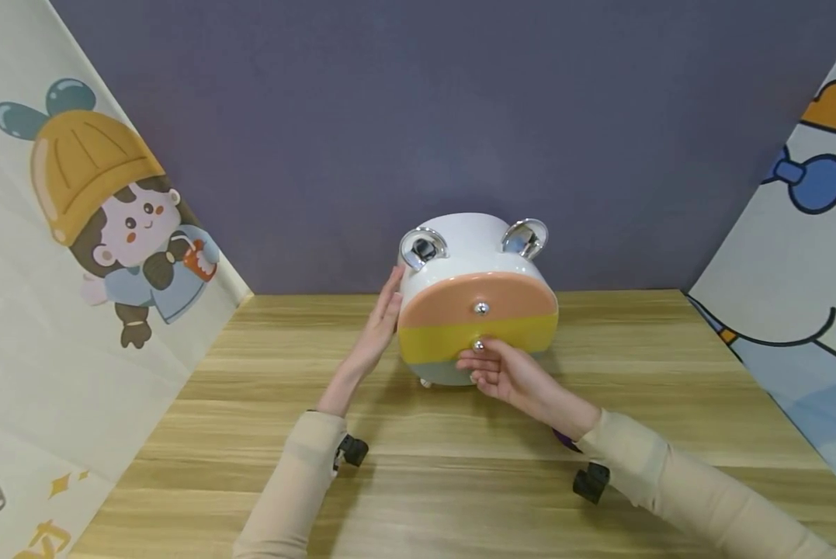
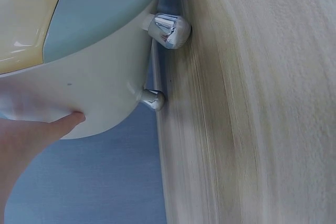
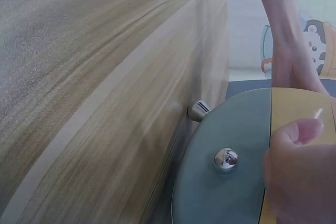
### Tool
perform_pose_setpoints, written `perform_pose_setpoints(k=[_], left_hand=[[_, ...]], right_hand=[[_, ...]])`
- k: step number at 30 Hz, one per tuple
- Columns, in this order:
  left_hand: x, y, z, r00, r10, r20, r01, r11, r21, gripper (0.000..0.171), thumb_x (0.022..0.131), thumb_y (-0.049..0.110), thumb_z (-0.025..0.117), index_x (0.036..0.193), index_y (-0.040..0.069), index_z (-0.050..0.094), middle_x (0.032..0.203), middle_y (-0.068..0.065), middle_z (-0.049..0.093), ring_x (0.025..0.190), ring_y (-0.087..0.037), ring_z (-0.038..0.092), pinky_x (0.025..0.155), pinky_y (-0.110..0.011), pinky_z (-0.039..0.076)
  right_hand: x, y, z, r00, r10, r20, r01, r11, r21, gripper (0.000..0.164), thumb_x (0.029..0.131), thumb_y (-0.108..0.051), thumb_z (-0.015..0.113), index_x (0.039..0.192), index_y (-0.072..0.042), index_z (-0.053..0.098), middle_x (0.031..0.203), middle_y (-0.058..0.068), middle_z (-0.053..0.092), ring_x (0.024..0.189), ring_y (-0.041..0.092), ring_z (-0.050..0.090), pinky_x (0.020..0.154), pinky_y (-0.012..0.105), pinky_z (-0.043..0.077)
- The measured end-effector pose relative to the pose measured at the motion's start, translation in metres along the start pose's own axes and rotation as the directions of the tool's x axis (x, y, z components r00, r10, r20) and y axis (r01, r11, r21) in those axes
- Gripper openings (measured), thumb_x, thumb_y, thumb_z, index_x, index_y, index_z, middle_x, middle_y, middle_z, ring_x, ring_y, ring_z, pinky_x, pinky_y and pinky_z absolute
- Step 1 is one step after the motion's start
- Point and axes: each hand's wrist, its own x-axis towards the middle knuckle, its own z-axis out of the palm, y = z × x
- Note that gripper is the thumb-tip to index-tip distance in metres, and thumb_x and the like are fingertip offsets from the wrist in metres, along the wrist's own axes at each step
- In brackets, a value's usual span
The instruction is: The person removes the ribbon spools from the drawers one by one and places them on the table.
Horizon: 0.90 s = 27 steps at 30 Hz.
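Note:
A small rounded drawer cabinet (image 1: pixel 468 247) with a white shell, silver ears and silver feet stands on the table. Its front has three bands: an orange drawer (image 1: pixel 438 299), a yellow drawer (image 1: pixel 428 341) and a grey-green drawer (image 3: pixel 210 198), all flush with the shell. My right hand (image 1: pixel 518 380) pinches the yellow drawer's silver knob (image 1: pixel 478 345) between thumb and fingers. Along the cabinet's left side, my left hand (image 1: pixel 374 334) rests with straight fingers against the white wall. In the left wrist view, its thumb (image 2: pixel 68 123) touches the shell.
Beneath the cabinet is a wood-grain table (image 1: pixel 445 481). A dark grey-blue wall (image 1: pixel 418 116) rises close behind it. White panels with cartoon prints stand at the left (image 1: pixel 26 310) and right (image 1: pixel 802 256).

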Motion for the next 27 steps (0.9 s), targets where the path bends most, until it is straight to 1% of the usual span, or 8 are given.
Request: perform_pose_setpoints(k=[8, 15, 19, 22, 26, 27], left_hand=[[-0.001, 0.001, 0.001, 1.000, 0.006, -0.006, -0.006, 1.000, -0.006, 0.053, 0.109, 0.027, 0.027, 0.161, 0.024, 0.012, 0.170, -0.003, -0.004, 0.157, -0.026, -0.002, 0.125, -0.060, 0.006], [-0.001, 0.001, 0.001, 1.000, -0.005, 0.001, 0.005, 1.000, -0.012, 0.054, 0.109, 0.028, 0.026, 0.161, 0.026, 0.012, 0.170, -0.003, -0.005, 0.157, -0.029, 0.000, 0.122, -0.064, 0.015], [-0.001, -0.001, 0.001, 1.000, -0.001, 0.003, 0.001, 1.000, -0.018, 0.054, 0.109, 0.029, 0.026, 0.161, 0.026, 0.011, 0.170, -0.001, -0.005, 0.157, -0.031, -0.001, 0.120, -0.066, 0.017], [0.003, -0.012, 0.001, 1.000, 0.005, -0.004, -0.005, 1.000, -0.018, 0.053, 0.109, 0.031, 0.025, 0.160, 0.030, 0.012, 0.170, 0.002, -0.005, 0.157, -0.029, -0.001, 0.120, -0.067, 0.015], [0.010, -0.030, 0.000, 1.000, 0.008, -0.025, -0.008, 1.000, -0.005, 0.050, 0.109, 0.036, 0.024, 0.158, 0.042, 0.014, 0.169, 0.007, -0.004, 0.157, -0.024, 0.001, 0.122, -0.065, 0.013], [0.010, -0.032, 0.000, 1.000, 0.010, -0.029, -0.010, 1.000, -0.002, 0.049, 0.109, 0.038, 0.025, 0.157, 0.045, 0.015, 0.169, 0.009, -0.003, 0.157, -0.023, 0.001, 0.122, -0.065, 0.013]], right_hand=[[-0.003, 0.001, -0.001, 1.000, -0.011, 0.005, 0.011, 1.000, 0.010, 0.035, 0.108, -0.028, 0.039, 0.105, -0.006, 0.065, 0.093, 0.002, 0.077, 0.078, 0.005, 0.066, 0.068, 0.014, 0.053], [-0.006, 0.003, -0.002, 1.000, -0.007, 0.007, 0.007, 1.000, -0.009, 0.036, 0.108, -0.030, 0.038, 0.102, -0.009, 0.068, 0.093, 0.000, 0.077, 0.078, 0.005, 0.067, 0.067, 0.014, 0.052], [-0.007, 0.005, -0.002, 1.000, -0.004, 0.011, 0.004, 1.000, -0.002, 0.037, 0.108, -0.030, 0.039, 0.101, -0.009, 0.069, 0.094, 0.000, 0.077, 0.079, 0.004, 0.067, 0.067, 0.013, 0.052], [-0.009, 0.006, -0.003, 1.000, -0.001, 0.016, 0.001, 1.000, 0.006, 0.037, 0.108, -0.031, 0.041, 0.099, -0.009, 0.069, 0.094, 0.000, 0.077, 0.080, 0.004, 0.067, 0.067, 0.013, 0.053], [-0.013, 0.006, -0.002, 1.000, 0.007, 0.021, -0.007, 1.000, 0.018, 0.036, 0.107, -0.031, 0.042, 0.100, -0.009, 0.069, 0.094, 0.001, 0.077, 0.080, 0.003, 0.068, 0.068, 0.013, 0.053], [-0.014, 0.007, -0.001, 1.000, 0.010, 0.019, -0.011, 1.000, 0.019, 0.036, 0.107, -0.032, 0.042, 0.100, -0.009, 0.069, 0.095, 0.001, 0.077, 0.080, 0.003, 0.068, 0.069, 0.013, 0.053]])
